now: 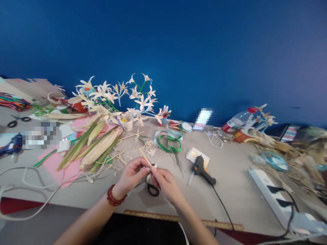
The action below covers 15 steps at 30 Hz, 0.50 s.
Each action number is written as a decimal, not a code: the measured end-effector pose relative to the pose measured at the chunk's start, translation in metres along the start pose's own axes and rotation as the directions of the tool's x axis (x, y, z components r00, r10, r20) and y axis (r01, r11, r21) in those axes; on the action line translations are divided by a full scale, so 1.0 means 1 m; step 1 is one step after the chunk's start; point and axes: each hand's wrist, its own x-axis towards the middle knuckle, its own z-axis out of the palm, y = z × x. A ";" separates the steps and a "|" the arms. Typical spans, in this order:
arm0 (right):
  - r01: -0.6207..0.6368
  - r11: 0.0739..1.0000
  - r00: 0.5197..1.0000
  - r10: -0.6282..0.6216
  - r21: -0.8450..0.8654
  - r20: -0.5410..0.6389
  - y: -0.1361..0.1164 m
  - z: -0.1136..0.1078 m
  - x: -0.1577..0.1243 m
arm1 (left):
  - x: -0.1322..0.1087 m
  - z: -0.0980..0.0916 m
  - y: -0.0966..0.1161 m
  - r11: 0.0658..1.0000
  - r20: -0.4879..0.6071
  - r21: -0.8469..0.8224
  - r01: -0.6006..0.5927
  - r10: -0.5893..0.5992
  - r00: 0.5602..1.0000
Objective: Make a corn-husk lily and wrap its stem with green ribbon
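Note:
Above the table's front part, my left hand (136, 173) and my right hand (163, 178) meet with their fingertips pinched together. Between them is a thin pale strip of corn husk (145, 158), its free end pointing up and to the left. A red bead bracelet circles my left wrist. Beneath my hands lies a pair of scissors (153, 190) with black handles, partly covered by my fingers. Cut husk scraps (150, 149) are scattered just beyond. To the right, a black glue gun (203, 170) rests by a small white box lid (192, 154).
Corn husks (102, 149) lie on pink paper (60, 170) at left, near husk flowers (141, 102) in a white cup (126, 122). Green ribbon (168, 144) and wires (178, 163) lie beyond my hands. A plastic bottle (237, 120) and power strip (268, 197) are at right.

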 end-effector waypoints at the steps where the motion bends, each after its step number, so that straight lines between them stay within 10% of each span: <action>1: -0.053 0.995 0.998 0.050 0.079 0.047 -0.001 -0.001 -0.001 | -0.001 -0.001 0.000 1.000 0.011 -0.003 0.002 -0.002 1.000; 7: -0.337 0.748 0.901 0.082 0.571 0.425 -0.005 -0.028 -0.013 | 0.000 -0.005 0.001 0.993 0.040 -0.118 -0.016 0.020 0.999; 10: -0.258 0.712 0.946 0.049 0.654 0.320 -0.002 -0.042 -0.015 | 0.003 -0.008 0.000 0.987 -0.018 -0.161 -0.010 0.007 1.000; 15: -0.111 0.959 0.994 0.111 0.261 0.013 0.007 -0.023 -0.007 | 0.004 -0.002 0.002 0.996 -0.025 -0.083 -0.042 0.040 0.999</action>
